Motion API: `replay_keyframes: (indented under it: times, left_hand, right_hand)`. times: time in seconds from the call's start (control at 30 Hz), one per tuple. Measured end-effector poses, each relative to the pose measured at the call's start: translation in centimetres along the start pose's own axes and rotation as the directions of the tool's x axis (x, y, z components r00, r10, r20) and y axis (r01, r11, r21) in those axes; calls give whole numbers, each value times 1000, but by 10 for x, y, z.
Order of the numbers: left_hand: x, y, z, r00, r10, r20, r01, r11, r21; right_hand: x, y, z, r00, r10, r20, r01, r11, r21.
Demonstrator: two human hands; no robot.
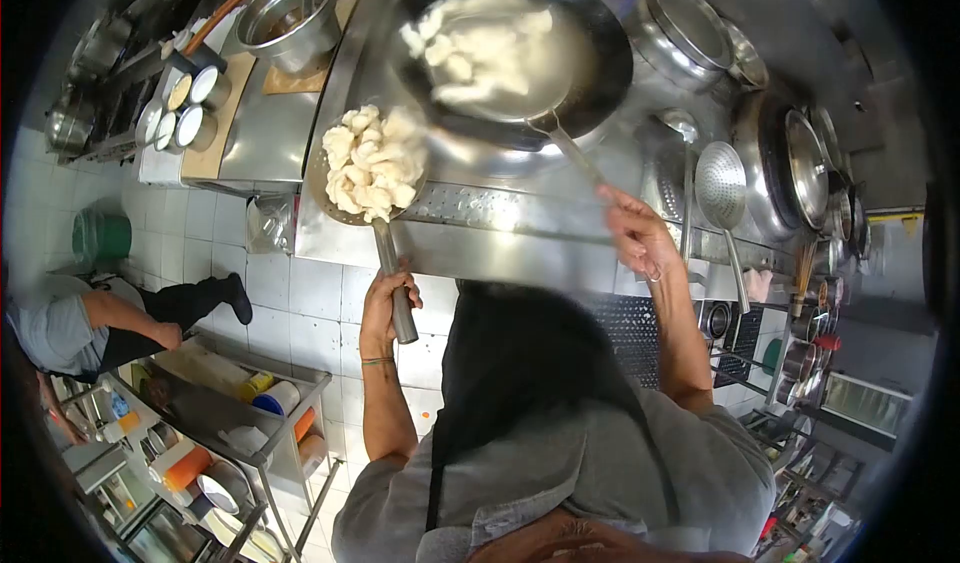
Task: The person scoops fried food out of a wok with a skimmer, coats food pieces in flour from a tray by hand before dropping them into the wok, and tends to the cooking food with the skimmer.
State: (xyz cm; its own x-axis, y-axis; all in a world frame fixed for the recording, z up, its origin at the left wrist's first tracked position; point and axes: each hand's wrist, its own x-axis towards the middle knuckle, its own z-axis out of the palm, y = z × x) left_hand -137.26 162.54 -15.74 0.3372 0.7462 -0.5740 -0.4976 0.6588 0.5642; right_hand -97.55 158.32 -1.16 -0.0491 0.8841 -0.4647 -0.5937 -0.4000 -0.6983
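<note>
My left hand (382, 308) is closed round the tubular handle of a skimmer (318, 188), held level over the counter's front edge. Pale, lumpy food pieces (372, 168) are heaped on its round head. At the end of a metal handle leading into the wok, my right hand (642, 235) is closed, its fingers slightly blurred. That handle belongs to a long-handled wok utensil (572, 150), whose head lies partly hidden in the wok. Inside the large dark wok (610, 68), more pale pieces (480, 48) are blurred in cloudy liquid.
A perforated ladle (721, 185) and a solid ladle (680, 123) rest right of the wok. Steel pots (690, 28) stand behind them. On the left are a deep steel pot (290, 23) and several cups (195, 126). Another person (110, 313) is at far left, near a steel cart (265, 453).
</note>
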Motion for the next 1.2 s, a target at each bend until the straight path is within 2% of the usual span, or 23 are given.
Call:
replay_keyframes:
  times: [0.07, 0.1, 0.17, 0.23, 0.3, 0.33, 0.37, 0.43, 0.47, 0.57, 0.63, 0.7, 0.77, 0.83, 1.0, 1.1, 1.2]
  left_hand:
    - [0, -4, -4, 994, 58, -98, -36, 977, 209]
    - [-3, 0, -3, 983, 100, -152, -46, 945, 323]
    - [-13, 7, -14, 936, 282, -210, -108, 800, 591]
    - [-24, 7, -27, 868, 394, -302, -197, 832, 518]
    - [-35, 19, -27, 764, 509, -397, -249, 800, 546]
    - [-45, 24, -26, 709, 575, -408, -283, 762, 582]
    - [-52, 28, -21, 634, 645, -426, -321, 721, 614]
    - [-64, 32, 10, 471, 745, -472, -374, 654, 658]
    - [-72, 31, 31, 434, 773, -463, -365, 620, 694]
    - [-71, 24, 53, 402, 828, -392, -415, 546, 728]
    - [-68, 15, 70, 466, 819, -334, -424, 539, 728]
    - [-61, 1, 76, 521, 809, -274, -447, 532, 719]
    - [-54, -18, 83, 539, 802, -257, -464, 537, 705]
    - [-50, -37, 91, 558, 797, -233, -480, 538, 692]
    - [-46, -65, 110, 609, 764, -214, -464, 562, 684]
    - [-48, -67, 130, 628, 752, -199, -464, 568, 680]
    - [-49, -66, 148, 637, 750, -176, -470, 559, 683]
  right_hand:
    - [-6, 1, -2, 998, 0, -66, -2, 1000, -25]
    - [-5, 3, -4, 999, -11, -49, 9, 1000, -30]
    - [1, 7, -13, 998, -54, -30, 53, 998, -38]
    - [-4, 5, -18, 998, -48, 50, 47, 999, 25]
    - [-15, 2, -23, 998, -48, 40, 46, 998, 43]
    - [-13, 8, -34, 992, -76, 97, 61, 986, 154]
    - [-12, 10, -49, 979, -107, 171, 61, 965, 255]
    - [-39, 1, -64, 976, -166, 140, 127, 958, 257]
    - [-54, -4, -70, 974, -185, 130, 147, 955, 256]
    - [-107, -15, -94, 966, -253, 59, 235, 947, 218]
    - [-153, -21, -110, 949, -314, -28, 314, 938, 147]
    - [-190, -23, -127, 924, -328, -195, 337, 941, 16]
    - [-215, -14, -153, 837, -438, -328, 423, 898, -120]
    - [-240, -15, -171, 804, -412, -428, 384, 910, -154]
    - [-250, 22, -254, 724, -408, -557, 389, 908, -159]
    - [-227, 40, -291, 652, -410, -638, 275, 912, -306]
    - [-198, 32, -323, 621, -468, -629, 323, 884, -339]
